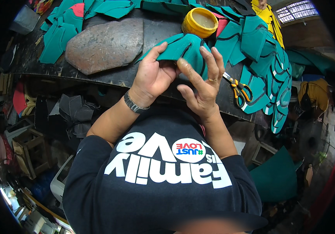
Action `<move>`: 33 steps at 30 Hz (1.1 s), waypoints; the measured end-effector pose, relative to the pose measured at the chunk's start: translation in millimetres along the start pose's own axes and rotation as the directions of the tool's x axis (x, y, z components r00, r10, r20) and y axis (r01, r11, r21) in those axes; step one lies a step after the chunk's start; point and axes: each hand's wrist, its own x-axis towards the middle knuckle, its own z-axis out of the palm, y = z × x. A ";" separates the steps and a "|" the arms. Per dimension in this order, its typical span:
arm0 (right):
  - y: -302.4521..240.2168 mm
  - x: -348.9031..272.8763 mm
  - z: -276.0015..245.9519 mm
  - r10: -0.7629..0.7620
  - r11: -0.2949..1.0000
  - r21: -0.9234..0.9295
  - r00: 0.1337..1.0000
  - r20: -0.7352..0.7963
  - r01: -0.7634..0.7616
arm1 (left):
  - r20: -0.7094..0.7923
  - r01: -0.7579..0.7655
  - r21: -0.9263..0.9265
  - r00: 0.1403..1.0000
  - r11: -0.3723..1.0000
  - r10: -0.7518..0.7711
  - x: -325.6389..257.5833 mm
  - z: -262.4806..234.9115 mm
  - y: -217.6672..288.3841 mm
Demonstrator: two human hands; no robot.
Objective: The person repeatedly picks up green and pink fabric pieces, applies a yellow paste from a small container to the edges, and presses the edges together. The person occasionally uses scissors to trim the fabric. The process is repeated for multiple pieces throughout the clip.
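Observation:
My left hand (154, 76), with a watch on its wrist, grips a green shoe-upper piece (179, 46) with black trim at its near edge. The thumb lies on the piece and the other fingers are partly hidden beneath or behind it. My right hand (202, 84) is raised at the piece's right side, fingers spread and nothing in them. Its index fingertip is close to the piece and looks wet or stained; whether it touches cannot be told. Just beyond stands a yellow tub (187, 26) holding a cloudy, pale substance. Orange-and-black handled scissors (237, 90) lie right of my right hand.
A worn stone slab (105, 46) lies on the dark table (157, 33) at left. Green pieces are heaped on the left (56, 43) and right (257, 46), some hanging over the right edge. A yellow sheet (270, 19) and another person's hand (261, 4) appear at far right.

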 end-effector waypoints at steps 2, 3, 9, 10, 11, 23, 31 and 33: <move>3.8 2.6 -3.9 -0.006 0.989 0.150 1.000 -0.014 0.008 | -0.008 0.003 -0.037 1.000 0.999 -0.003 0.6 -1.1 2.7; 6.6 4.5 -4.8 0.010 0.975 0.223 0.999 -0.035 -0.002 | -0.001 0.007 -0.038 1.000 0.999 -0.007 0.7 -2.1 2.8; 13.1 5.4 -0.4 0.125 0.985 -0.126 0.991 0.049 -0.118 | -0.009 0.035 -0.069 0.999 0.997 -0.036 -2.0 -8.4 -2.7; 10.6 2.8 -0.3 0.119 0.982 -0.158 0.990 0.070 -0.107 | -0.011 0.036 -0.082 0.999 0.996 -0.037 -1.8 -8.4 -1.6; 7.7 0.2 -1.0 0.117 0.979 -0.180 0.989 0.087 -0.100 | -0.015 0.038 -0.096 0.999 0.995 -0.040 -1.8 -7.6 -0.8; 4.0 19.1 -23.6 0.519 0.362 0.801 0.817 0.251 -0.476 | -0.015 -0.125 0.665 0.983 0.736 0.181 -17.4 27.9 -6.4; 6.6 15.0 -18.3 0.550 0.108 0.854 0.747 0.375 -0.508 | -0.025 -0.093 0.849 0.976 0.520 0.214 -18.6 17.3 -5.2; 8.3 12.9 -16.7 0.572 0.126 0.857 0.742 0.349 -0.500 | -0.022 -0.093 0.856 0.976 0.509 0.216 -18.3 15.0 -6.0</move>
